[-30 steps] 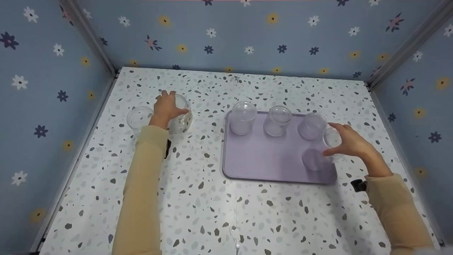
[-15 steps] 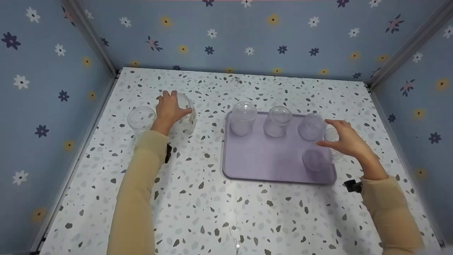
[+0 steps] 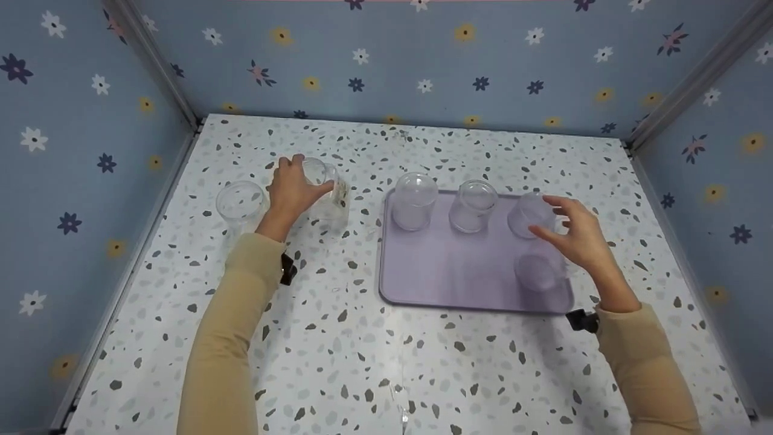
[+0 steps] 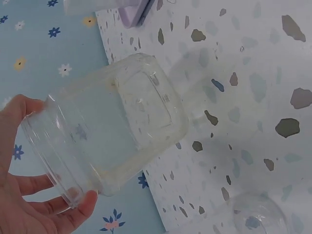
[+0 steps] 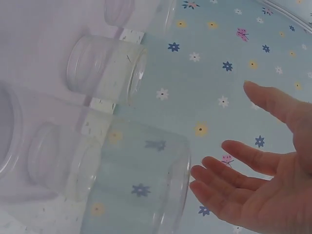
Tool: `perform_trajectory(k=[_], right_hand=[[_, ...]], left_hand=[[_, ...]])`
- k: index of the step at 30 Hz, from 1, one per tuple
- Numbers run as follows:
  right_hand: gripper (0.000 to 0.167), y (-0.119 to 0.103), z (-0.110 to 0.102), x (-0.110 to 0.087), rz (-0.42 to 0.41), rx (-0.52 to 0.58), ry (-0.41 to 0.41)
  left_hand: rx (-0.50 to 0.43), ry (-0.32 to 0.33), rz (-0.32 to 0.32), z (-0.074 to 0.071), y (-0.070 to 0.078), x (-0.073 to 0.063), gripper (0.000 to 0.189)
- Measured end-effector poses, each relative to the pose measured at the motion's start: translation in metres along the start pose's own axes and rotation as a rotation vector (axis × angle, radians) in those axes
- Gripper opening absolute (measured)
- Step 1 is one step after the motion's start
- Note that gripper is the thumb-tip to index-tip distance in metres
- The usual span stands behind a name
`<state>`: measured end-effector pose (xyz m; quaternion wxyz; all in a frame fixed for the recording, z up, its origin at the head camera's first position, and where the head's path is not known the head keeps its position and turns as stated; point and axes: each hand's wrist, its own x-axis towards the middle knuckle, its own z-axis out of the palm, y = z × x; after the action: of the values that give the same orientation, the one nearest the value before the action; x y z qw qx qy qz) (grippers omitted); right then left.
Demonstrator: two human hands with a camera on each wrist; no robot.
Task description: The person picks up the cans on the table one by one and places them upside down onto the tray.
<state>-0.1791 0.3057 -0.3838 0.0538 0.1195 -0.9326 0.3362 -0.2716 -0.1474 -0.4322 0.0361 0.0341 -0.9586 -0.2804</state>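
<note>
My left hand (image 3: 291, 192) grips a clear, squarish jar (image 3: 332, 202) by its neck, left of the tray. In the left wrist view, my thumb and fingers spread around the rim of this jar (image 4: 117, 126); whether its base touches the table is hard to tell. My right hand (image 3: 578, 235) hovers by the right edge of the purple tray (image 3: 447, 266), thumb and fingers apart, holding nothing. Beneath and beside it stand a clear jar (image 3: 539, 273), partly covered by the hand, and another clear jar (image 3: 526, 219). The right wrist view shows my right hand (image 5: 253, 180) apart from the large clear jar (image 5: 141, 180).
Along the tray's back edge stand two more clear jars, one at left (image 3: 414, 202) and one in the middle (image 3: 473, 206). A clear container (image 3: 240, 202) stands left of my left hand. Flower-patterned blue panels (image 3: 386, 66) enclose the speckled table (image 3: 338, 362).
My left hand has moved slightly right with the squarish jar, which has turned. My right hand has shifted left and back, away from the jar at the tray's front right.
</note>
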Motion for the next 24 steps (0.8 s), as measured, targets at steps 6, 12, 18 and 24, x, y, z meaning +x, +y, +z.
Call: perform_trajectory(k=[6, 12, 18, 24], right_hand=[[0.05, -0.005, 0.01, 0.001, 0.021, 0.096, 0.074], [0.051, -0.01, 0.021, 0.007, 0.042, 0.213, 0.14], [0.049, -0.014, 0.031, 0.013, 0.036, 0.31, 0.149], [0.048, -0.018, 0.041, 0.019, 0.037, 0.392, 0.142]], left_hand=[[-0.08, 0.066, 0.021, 0.002, 0.001, -0.007, 0.08], [-0.197, 0.174, 0.055, 0.004, 0.003, -0.014, 0.076], [-0.32, 0.239, 0.088, 0.008, 0.007, -0.024, 0.075], [-0.39, 0.276, 0.122, 0.014, 0.011, -0.031, 0.072]])
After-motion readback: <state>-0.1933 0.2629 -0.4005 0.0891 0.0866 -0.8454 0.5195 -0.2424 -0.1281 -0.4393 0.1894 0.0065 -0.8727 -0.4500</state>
